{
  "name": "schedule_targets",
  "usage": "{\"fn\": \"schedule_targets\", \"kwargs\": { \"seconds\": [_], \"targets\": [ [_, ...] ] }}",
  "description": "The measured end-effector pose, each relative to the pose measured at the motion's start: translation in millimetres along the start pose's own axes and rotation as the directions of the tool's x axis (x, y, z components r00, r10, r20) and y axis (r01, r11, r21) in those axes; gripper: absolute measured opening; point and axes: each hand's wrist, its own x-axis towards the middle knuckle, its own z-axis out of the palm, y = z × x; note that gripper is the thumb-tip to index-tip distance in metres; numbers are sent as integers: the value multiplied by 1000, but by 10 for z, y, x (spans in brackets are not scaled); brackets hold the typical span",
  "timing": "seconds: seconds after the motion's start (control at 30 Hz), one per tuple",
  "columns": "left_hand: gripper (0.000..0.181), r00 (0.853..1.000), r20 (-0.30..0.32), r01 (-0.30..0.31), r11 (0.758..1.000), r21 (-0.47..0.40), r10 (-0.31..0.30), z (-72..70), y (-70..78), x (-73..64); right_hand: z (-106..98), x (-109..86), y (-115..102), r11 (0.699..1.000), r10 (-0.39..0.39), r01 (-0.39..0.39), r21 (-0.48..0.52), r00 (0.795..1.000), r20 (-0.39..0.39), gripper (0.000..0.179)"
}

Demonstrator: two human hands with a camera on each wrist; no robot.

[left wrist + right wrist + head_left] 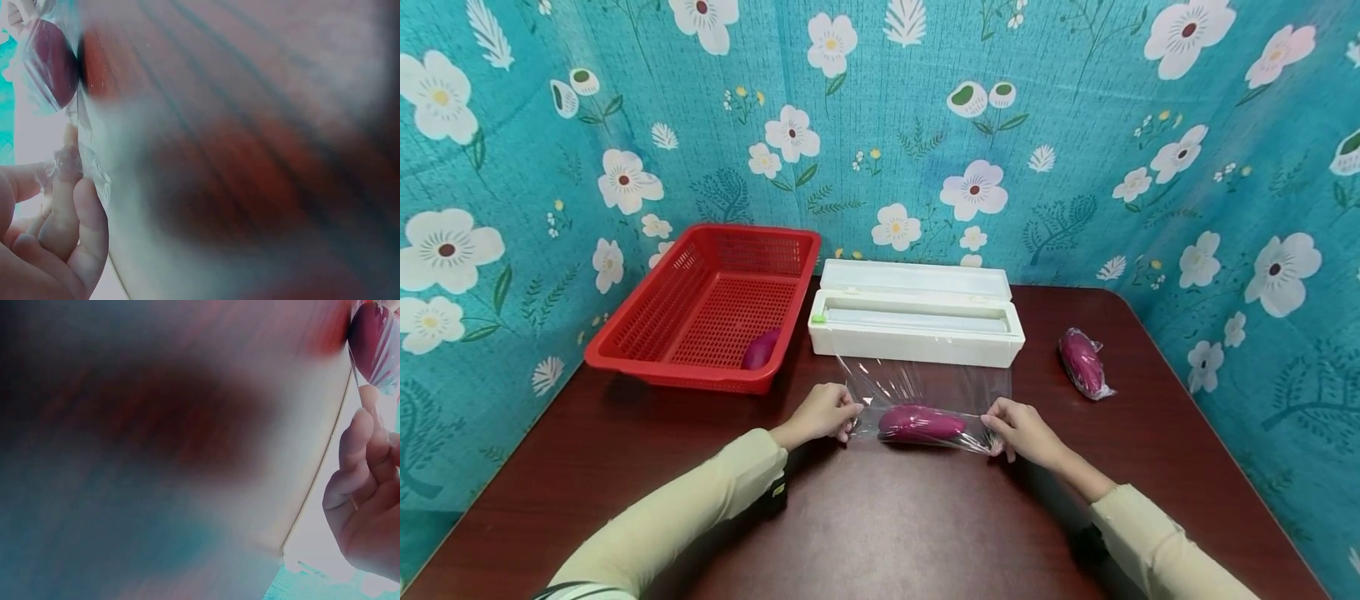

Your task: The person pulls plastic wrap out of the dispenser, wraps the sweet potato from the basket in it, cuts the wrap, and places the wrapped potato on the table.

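Note:
A long purple vegetable [922,424], shaped like an eggplant, lies on the table under a sheet of clear plastic wrap [880,379]. The sheet runs from a white wrap dispenser box [917,343] toward the front. My left hand [823,412] pinches the sheet's left front corner between thumb and fingers. At the opposite corner, my right hand [1026,432] pinches the film the same way. The left wrist view shows film bunched at the left fingers [65,165], with the wrapped purple end above. In the right wrist view, film stretches from the right fingers [355,440] to the vegetable.
Behind the sheet, the dispenser's lid [917,279] stands raised over a roll. A red plastic basket [700,367] at the back left holds another purple vegetable [762,348]. One wrapped in film [1084,363] lies at the right. A floral curtain [880,125] borders the brown table [880,533].

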Motion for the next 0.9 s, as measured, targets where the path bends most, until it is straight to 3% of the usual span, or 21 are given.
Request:
{"fn": "schedule_targets", "kwargs": {
  "seconds": [0.2,0.33,0.43,0.67,0.9],
  "targets": [
    [20,997,-51,-50,980,191,60,5,29,62,32,66,5,997,21,-23,-80,999,-28,11],
    [21,996,-65,-36,970,240,53,19,48,95,68,113,7,980,72,-82,-181,996,-59,12],
    [21,995,-87,-23,963,269,48,33,62,112,88,145,-2,957,70,-92,-275,994,-89,13],
    [19,993,-112,9,928,373,35,68,102,158,120,204,-37,882,-16,-38,-469,994,-112,15],
    [16,990,-124,0,882,471,66,120,151,222,134,256,-36,829,-138,52,-557,984,-114,15]
  ]
}}
